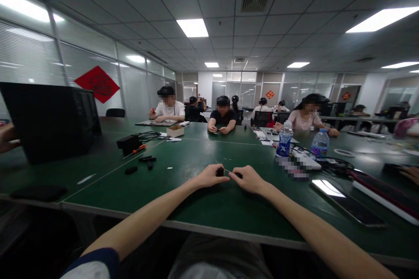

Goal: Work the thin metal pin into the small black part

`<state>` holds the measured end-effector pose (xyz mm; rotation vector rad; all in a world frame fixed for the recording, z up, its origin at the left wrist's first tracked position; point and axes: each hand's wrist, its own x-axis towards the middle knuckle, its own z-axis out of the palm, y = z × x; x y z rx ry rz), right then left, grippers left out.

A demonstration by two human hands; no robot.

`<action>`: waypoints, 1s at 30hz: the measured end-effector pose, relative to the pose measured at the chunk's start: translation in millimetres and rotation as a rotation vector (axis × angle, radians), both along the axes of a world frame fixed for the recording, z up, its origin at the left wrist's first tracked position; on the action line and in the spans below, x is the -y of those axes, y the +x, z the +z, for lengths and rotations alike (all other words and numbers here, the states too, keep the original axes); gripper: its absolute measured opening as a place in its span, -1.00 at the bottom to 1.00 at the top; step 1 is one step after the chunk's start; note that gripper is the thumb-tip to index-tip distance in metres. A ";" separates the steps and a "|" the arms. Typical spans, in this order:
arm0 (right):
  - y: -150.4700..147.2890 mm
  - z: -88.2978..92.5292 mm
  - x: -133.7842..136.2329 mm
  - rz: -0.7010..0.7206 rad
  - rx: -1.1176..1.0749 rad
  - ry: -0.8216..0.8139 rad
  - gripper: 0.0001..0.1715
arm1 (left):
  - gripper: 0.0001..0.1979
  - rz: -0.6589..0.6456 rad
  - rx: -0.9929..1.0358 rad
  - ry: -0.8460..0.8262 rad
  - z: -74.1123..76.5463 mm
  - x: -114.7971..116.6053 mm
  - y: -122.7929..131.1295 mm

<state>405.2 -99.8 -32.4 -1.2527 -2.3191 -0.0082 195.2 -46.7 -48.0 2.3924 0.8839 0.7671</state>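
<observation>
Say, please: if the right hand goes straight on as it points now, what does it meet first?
Probably the small black object held by the left hand, though depth is unclear.

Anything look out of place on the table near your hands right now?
Yes, mildly: small black parts lie loose on the green table left of the left hand, near an orange-handled screwdriver, not in any tray. Items beside the water bottle are pixelated, so unreadable.

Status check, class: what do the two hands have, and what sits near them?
Left hand pinching small black part. Right hand at a dark piece, grip unclear. Red-handled screwdriver off left on green table.
</observation>
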 end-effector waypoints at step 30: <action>-1.3 -3.3 -4.4 -0.074 -0.006 0.021 -0.52 | -0.65 -0.015 0.075 -0.034 0.0 -1.6 1.8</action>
